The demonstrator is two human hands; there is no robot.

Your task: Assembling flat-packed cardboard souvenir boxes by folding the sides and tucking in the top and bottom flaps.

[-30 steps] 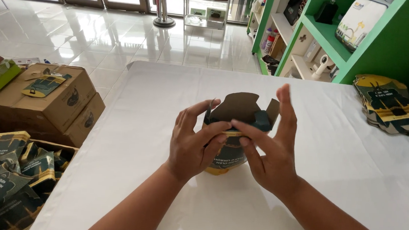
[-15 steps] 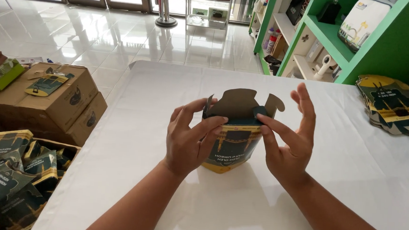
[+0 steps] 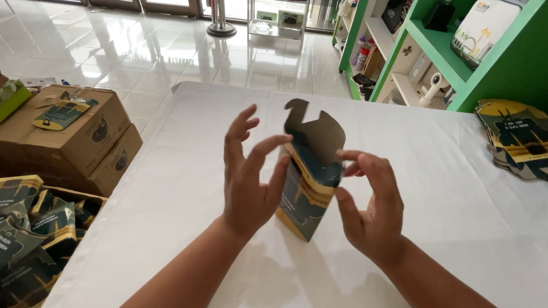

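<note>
A small dark teal and gold cardboard carton (image 3: 307,188) stands upright on the white table (image 3: 473,210), its brown top flap raised and open. My left hand (image 3: 247,178) presses its thumb and palm against the carton's left side, the other fingers spread upward. My right hand (image 3: 372,207) holds the carton's right side near the top, fingertips at the open mouth. The carton's lower corner rests on the table between my hands.
A stack of flat unfolded cartons (image 3: 525,141) lies at the table's right edge. Brown cardboard boxes (image 3: 66,135) sit on the floor to the left, beside an open box of folded cartons (image 3: 9,233). Green shelving (image 3: 458,51) stands behind the table.
The carton has turned so a corner edge faces me and its top flap has swung up. Both hands shifted from wrapping the front to gripping the sides.
</note>
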